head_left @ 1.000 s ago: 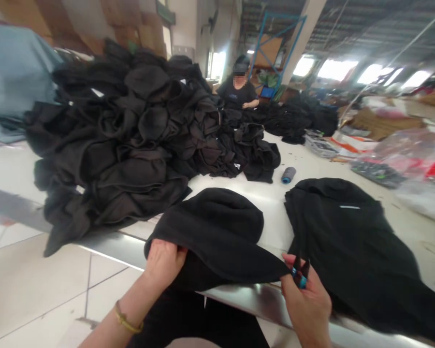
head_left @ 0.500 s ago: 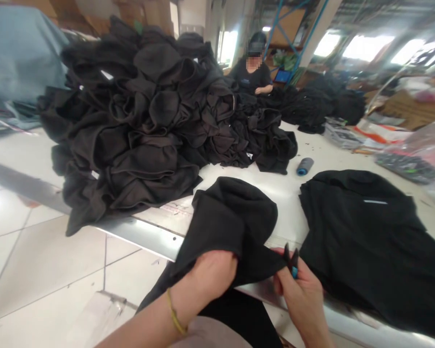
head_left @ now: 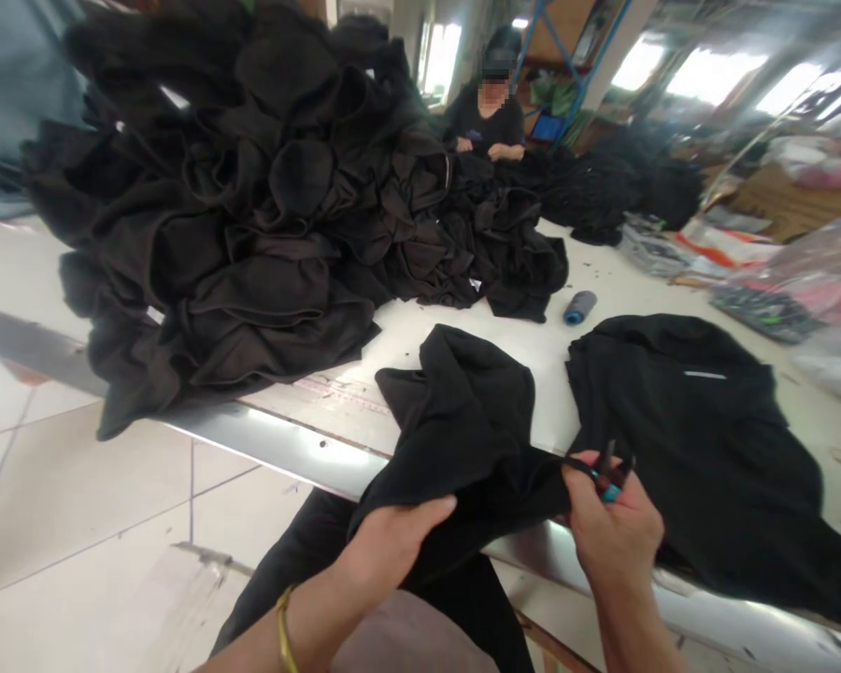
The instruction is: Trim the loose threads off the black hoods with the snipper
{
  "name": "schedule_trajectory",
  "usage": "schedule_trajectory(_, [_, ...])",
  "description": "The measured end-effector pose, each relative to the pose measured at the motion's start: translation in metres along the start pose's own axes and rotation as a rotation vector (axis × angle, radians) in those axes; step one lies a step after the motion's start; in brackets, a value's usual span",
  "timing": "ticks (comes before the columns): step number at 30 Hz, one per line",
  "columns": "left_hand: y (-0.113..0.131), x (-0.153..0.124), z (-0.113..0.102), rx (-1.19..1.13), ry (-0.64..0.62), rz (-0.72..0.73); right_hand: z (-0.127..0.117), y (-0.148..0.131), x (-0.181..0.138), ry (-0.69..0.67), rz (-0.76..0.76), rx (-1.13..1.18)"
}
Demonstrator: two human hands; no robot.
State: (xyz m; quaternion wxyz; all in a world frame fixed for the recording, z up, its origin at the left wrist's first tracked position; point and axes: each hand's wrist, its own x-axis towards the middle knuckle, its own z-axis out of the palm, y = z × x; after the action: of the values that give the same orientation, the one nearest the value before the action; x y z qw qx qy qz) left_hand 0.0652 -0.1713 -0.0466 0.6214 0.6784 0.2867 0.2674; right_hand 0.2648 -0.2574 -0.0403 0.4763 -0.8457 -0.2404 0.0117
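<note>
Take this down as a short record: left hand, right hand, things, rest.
Left hand: grips a black garment at the table edge; gold bangle on the wrist.
Right hand: holds small blue-and-black thread snips against the garment's edge.
Things: second black garment lying spread on the white work table; blue-ended thread spool beyond.
Rest: heap of black garments; co-worker in black seated behind it.

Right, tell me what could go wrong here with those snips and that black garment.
The snips in the right hand sit against the black garment, pulled taut by the left hand, so a slip could nick the fabric. It also hangs over the table edge and could slide off.
</note>
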Motion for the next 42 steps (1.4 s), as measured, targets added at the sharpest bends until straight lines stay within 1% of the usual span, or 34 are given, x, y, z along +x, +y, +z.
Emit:
schedule_trajectory(1, [0.004, -0.003, -0.003, -0.053, -0.001, -0.026, -0.005, 0.001, 0.001, -0.021, 0.038, 0.019])
schedule_trajectory(2, [0.007, -0.006, -0.007, -0.132, 0.001, -0.067, -0.010, 0.001, 0.000, -0.091, 0.064, 0.045])
schedule_trajectory(3, [0.008, -0.009, -0.011, -0.212, -0.002, -0.122, -0.015, -0.001, -0.004, -0.212, 0.089, 0.081])
schedule_trajectory(4, [0.009, -0.011, -0.014, -0.264, -0.007, -0.178, -0.019, -0.003, -0.008, -0.377, 0.112, 0.126])
schedule_trajectory(5, [0.008, -0.012, -0.017, -0.262, -0.004, -0.225, -0.023, -0.006, -0.014, -0.562, 0.138, 0.169])
schedule_trajectory(6, [0.008, -0.012, -0.019, -0.192, 0.005, -0.244, -0.026, -0.011, -0.019, -0.728, 0.159, 0.211])
schedule_trajectory(7, [0.007, -0.010, -0.020, -0.057, 0.010, -0.219, -0.028, -0.016, -0.024, -0.839, 0.168, 0.259])
schedule_trajectory(8, [0.006, -0.008, -0.020, 0.104, 0.015, -0.155, -0.028, -0.021, -0.027, -0.875, 0.167, 0.310])
schedule_trajectory(9, [0.006, -0.004, -0.018, 0.262, 0.005, -0.062, -0.025, -0.027, -0.029, -0.844, 0.157, 0.358])
schedule_trajectory(10, [0.007, 0.001, -0.016, 0.395, -0.025, 0.044, -0.021, -0.033, -0.030, -0.779, 0.139, 0.393])
schedule_trajectory(11, [0.008, 0.006, -0.014, 0.490, -0.065, 0.141, -0.014, -0.038, -0.030, -0.726, 0.118, 0.409])
schedule_trajectory(12, [0.010, 0.010, -0.011, 0.543, -0.102, 0.215, -0.006, -0.041, -0.029, -0.702, 0.095, 0.407])
schedule_trajectory(13, [0.011, 0.014, -0.008, 0.558, -0.129, 0.257, 0.003, -0.044, -0.028, -0.697, 0.078, 0.391])
schedule_trajectory(14, [0.012, 0.016, -0.006, 0.533, -0.141, 0.261, 0.011, -0.044, -0.026, -0.684, 0.065, 0.372])
schedule_trajectory(15, [0.012, 0.017, -0.004, 0.456, -0.141, 0.228, 0.018, -0.042, -0.024, -0.639, 0.065, 0.368])
schedule_trajectory(16, [0.010, 0.015, -0.004, 0.350, -0.128, 0.171, 0.024, -0.039, -0.021, -0.557, 0.082, 0.385])
schedule_trajectory(18, [0.006, 0.006, -0.005, 0.142, -0.114, 0.046, 0.029, -0.029, -0.015, -0.340, 0.150, 0.457])
schedule_trajectory(19, [0.004, 0.000, -0.006, 0.021, -0.099, -0.019, 0.030, -0.022, -0.012, -0.261, 0.186, 0.485])
schedule_trajectory(20, [0.002, -0.006, -0.008, -0.122, -0.067, -0.089, 0.028, -0.015, -0.009, -0.217, 0.212, 0.495])
schedule_trajectory(21, [0.001, -0.012, -0.010, -0.283, -0.015, -0.170, 0.026, -0.009, -0.006, -0.208, 0.221, 0.477])
schedule_trajectory(22, [0.000, -0.016, -0.012, -0.456, 0.060, -0.261, 0.024, -0.004, -0.004, -0.235, 0.211, 0.427])
schedule_trajectory(23, [0.000, -0.019, -0.014, -0.626, 0.149, -0.357, 0.020, 0.000, -0.002, -0.299, 0.185, 0.350])
schedule_trajectory(24, [0.000, -0.021, -0.016, -0.753, 0.238, -0.439, 0.016, 0.002, -0.001, -0.391, 0.146, 0.255])
schedule_trajectory(26, [0.001, -0.020, -0.020, -0.825, 0.357, -0.514, 0.005, -0.001, 0.002, -0.584, 0.051, 0.059])
schedule_trajectory(27, [0.001, -0.020, -0.021, -0.807, 0.378, -0.517, -0.002, -0.005, 0.003, -0.652, 0.006, -0.019])
schedule_trajectory(28, [0.002, -0.019, -0.022, -0.777, 0.379, -0.510, -0.009, -0.012, 0.004, -0.680, -0.032, -0.063])
schedule_trajectory(29, [0.002, -0.018, -0.022, -0.743, 0.369, -0.502, -0.016, -0.020, 0.004, -0.670, -0.064, -0.071])
schedule_trajectory(31, [0.003, -0.017, -0.021, -0.686, 0.333, -0.481, -0.028, -0.037, 0.001, -0.611, -0.114, -0.008])
schedule_trajectory(32, [0.004, -0.017, -0.020, -0.663, 0.314, -0.469, -0.032, -0.046, -0.002, -0.610, -0.138, 0.030])
schedule_trajectory(33, [0.004, -0.017, -0.019, -0.644, 0.298, -0.456, -0.033, -0.054, -0.007, -0.638, -0.170, 0.059])
schedule_trajectory(35, [0.005, -0.016, -0.017, -0.604, 0.275, -0.437, -0.029, -0.065, -0.016, -0.765, -0.249, 0.075])
schedule_trajectory(37, [0.007, -0.016, -0.016, -0.559, 0.262, -0.427, -0.017, -0.070, -0.025, -0.895, -0.325, 0.071])
schedule_trajectory(38, [0.008, -0.015, -0.015, -0.528, 0.254, -0.424, -0.011, -0.070, -0.028, -0.936, -0.346, 0.067])
schedule_trajectory(42, [0.008, -0.014, -0.014, -0.374, 0.199, -0.388, 0.009, -0.069, -0.036, -1.037, -0.267, 0.010])
